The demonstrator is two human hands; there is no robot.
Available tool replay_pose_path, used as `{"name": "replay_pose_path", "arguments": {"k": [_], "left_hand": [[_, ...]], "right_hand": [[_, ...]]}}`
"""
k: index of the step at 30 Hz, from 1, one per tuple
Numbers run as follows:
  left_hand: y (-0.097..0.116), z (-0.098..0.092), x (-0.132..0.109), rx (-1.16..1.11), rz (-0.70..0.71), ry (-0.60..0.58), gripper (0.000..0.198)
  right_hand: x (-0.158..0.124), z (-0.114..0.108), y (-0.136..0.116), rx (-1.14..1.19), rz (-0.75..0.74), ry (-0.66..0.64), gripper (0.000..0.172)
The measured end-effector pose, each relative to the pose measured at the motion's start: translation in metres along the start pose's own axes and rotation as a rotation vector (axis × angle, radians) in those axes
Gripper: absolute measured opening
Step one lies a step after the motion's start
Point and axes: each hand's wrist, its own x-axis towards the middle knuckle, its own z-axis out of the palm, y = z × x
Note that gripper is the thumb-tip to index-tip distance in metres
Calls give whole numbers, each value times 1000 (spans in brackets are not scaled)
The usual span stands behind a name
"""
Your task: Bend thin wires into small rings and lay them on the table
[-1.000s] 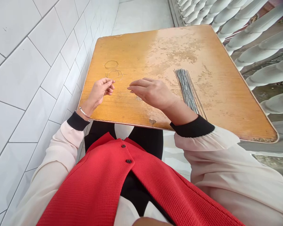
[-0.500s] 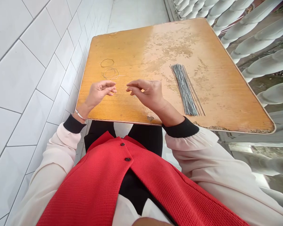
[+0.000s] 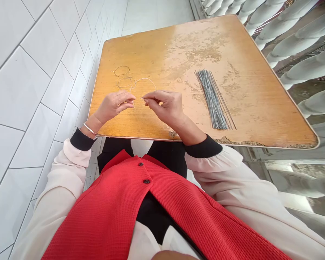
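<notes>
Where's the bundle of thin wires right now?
In the head view, the bundle of thin metal wires lies on the right half of the wooden tabletop, just right of the right hand, with its lower end near the table's front edge.

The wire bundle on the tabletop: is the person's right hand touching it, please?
No, the wire bundle lies apart, to the right of the right hand.

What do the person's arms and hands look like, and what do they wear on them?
The left hand and right hand are bare. The loose pale pink sleeves gather into wide black cuffs. A thin silver bangle circles the left wrist.
</notes>
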Motion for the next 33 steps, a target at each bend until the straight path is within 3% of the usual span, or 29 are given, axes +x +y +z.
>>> {"name": "replay_pose_path", "arguments": {"k": [8,17,25,33], "left_hand": [[1,-2,0,43,-3,-17,9],[2,9,-2,25,-79,102,30],[0,13,-6,52,-103,154,31],[-3,13,-11,114,-71,108,16]], "right_hand": [[-1,-4,-3,-30,-3,3,21],[-8,14,-7,-80,4,15,18],[-10,18,-3,-148,-81,31,22],[-12,16,-5,-161,-96,40,25]]}}
